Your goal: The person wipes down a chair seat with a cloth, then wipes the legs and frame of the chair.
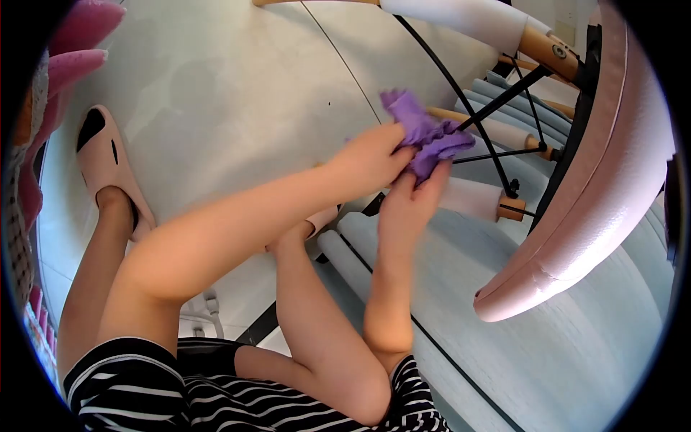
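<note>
A crumpled purple cloth is held in both of my hands, in front of the legs of a pink chair. My left hand reaches in from the left and grips the cloth's near side, its fingers partly hidden in the folds. Just below it, my right hand pinches the lower edge of the cloth between thumb and fingers. A thin black metal rod of the chair runs up to the cloth; whether the cloth wraps around it I cannot tell.
Wooden chair legs with white sleeves stick out at the upper right. A pale blue slatted surface lies at lower right. On the tiled floor are my feet in pink slippers. A white cable lies between my legs.
</note>
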